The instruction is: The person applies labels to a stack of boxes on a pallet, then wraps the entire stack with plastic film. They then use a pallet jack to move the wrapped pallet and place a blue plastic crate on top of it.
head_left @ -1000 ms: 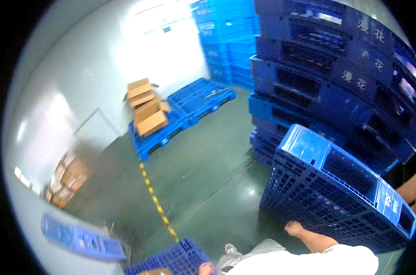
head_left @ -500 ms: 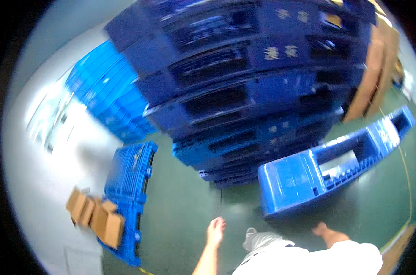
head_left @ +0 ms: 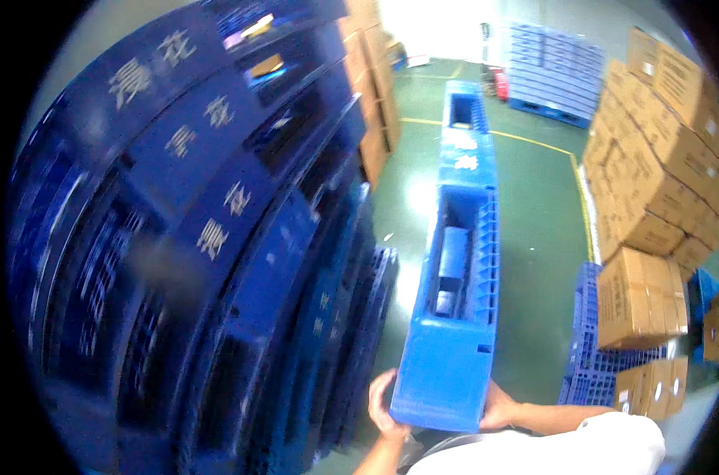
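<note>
A blue plastic pallet (head_left: 446, 368) stands on its long edge, its near end right in front of me and its far end pointing away across the floor. At the left side of that near end, my left hand (head_left: 387, 405) has its fingers curled against the pallet's edge. My right hand (head_left: 498, 405) grips the opposite side, low near the corner, with its fingers partly hidden by the pallet. Close on the left rises a tall stack of dark blue pallets (head_left: 217, 198), blurred in part.
Cardboard cartons (head_left: 652, 174) are piled high at the right. Nearer, a carton (head_left: 641, 301) sits on a blue grid pallet (head_left: 585, 340). Pale blue stacked pallets (head_left: 553, 67) stand at the back, and brown cardboard (head_left: 371, 95) lies beyond the dark stack. A yellow line (head_left: 534, 138) crosses the green floor.
My view has swung to the right. Both hands, free and apart from the pallet before, now hold its near end. The dark stack has shifted to the left of the picture.
</note>
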A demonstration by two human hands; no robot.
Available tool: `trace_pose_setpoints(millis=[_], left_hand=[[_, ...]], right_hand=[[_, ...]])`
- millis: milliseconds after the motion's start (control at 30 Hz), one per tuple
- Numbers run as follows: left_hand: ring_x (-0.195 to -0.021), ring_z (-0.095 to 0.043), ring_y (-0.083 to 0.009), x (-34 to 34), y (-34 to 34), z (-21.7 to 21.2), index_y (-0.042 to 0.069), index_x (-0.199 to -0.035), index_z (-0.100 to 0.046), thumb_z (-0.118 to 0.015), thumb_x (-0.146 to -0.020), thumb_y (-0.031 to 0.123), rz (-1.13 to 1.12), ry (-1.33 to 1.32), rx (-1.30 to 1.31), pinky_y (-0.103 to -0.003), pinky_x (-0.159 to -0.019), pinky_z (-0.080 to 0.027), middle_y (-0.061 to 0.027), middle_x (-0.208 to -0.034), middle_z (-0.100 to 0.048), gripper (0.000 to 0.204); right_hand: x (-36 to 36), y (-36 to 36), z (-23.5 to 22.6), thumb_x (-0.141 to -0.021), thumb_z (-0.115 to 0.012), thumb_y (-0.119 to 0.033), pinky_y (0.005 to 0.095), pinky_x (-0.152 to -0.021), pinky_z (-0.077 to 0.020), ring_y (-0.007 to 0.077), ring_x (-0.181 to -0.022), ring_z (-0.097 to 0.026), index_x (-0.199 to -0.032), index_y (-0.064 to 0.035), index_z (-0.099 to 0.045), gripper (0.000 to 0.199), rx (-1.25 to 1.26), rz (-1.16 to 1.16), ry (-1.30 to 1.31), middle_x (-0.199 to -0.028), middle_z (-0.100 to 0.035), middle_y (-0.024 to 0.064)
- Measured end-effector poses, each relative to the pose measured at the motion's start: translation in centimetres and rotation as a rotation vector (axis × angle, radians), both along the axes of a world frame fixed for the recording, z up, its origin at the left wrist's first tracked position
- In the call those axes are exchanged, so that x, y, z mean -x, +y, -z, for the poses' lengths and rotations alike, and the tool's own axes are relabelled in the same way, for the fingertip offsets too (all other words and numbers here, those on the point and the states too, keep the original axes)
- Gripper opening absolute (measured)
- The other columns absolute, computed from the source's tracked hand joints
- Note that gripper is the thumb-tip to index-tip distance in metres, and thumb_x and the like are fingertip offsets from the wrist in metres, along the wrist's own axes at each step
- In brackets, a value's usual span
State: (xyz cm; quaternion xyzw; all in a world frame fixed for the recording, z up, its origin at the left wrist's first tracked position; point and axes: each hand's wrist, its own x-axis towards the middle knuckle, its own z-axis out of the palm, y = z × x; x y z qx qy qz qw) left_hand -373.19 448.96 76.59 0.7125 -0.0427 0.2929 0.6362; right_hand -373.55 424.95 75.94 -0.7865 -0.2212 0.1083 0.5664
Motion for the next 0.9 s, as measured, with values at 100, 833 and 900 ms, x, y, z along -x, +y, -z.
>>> trace_pose_setpoints(millis=[100, 833, 900], left_hand=[[-0.101, -0.059, -0.0228, 0.5, -0.9, 2.0, -0.004, -0.112, -0.054, -0.057, -0.089, 0.027, 0.051, 0.021, 0.072, -0.035, -0.090, -0.047, -0.0156, -0.110, -0.060, 0.039], [-0.106, -0.055, -0.0247, -46.8, -8.0, 3.4, -0.004, -0.121, -0.052, -0.023, -0.101, 0.045, 0.129, -0.029, 0.098, -0.039, -0.096, -0.044, -0.0153, -0.117, -0.056, 0.060], [-0.102, -0.056, -0.0255, -53.2, -8.2, 4.7, -0.004, -0.117, -0.055, -0.021, -0.099, 0.053, -0.049, -0.089, -0.194, -0.038, -0.093, -0.046, -0.0149, -0.115, -0.057, 0.068]], right_hand=[[2.4, 2.3, -1.3, -0.063, -0.083, -0.045, 0.0479, -0.104, -0.0366, 0.0385, -0.125, -0.042, -0.140, 0.0002, -0.032, 0.103, 0.013, 0.210, -0.048, -0.136, -0.041, 0.0252], [-38.9, -0.6, 7.3, -0.073, -0.069, -0.022, 0.0484, -0.112, -0.0280, 0.0481, -0.133, -0.029, -0.144, 0.0120, -0.009, 0.099, 0.269, 0.677, -0.262, -0.145, -0.023, 0.0356], [-44.3, -1.1, 7.5, -0.072, -0.070, -0.022, 0.0482, -0.112, -0.0279, 0.0488, -0.133, -0.029, -0.144, 0.0115, -0.008, 0.101, 0.270, 0.708, -0.210, -0.145, -0.023, 0.0359]])
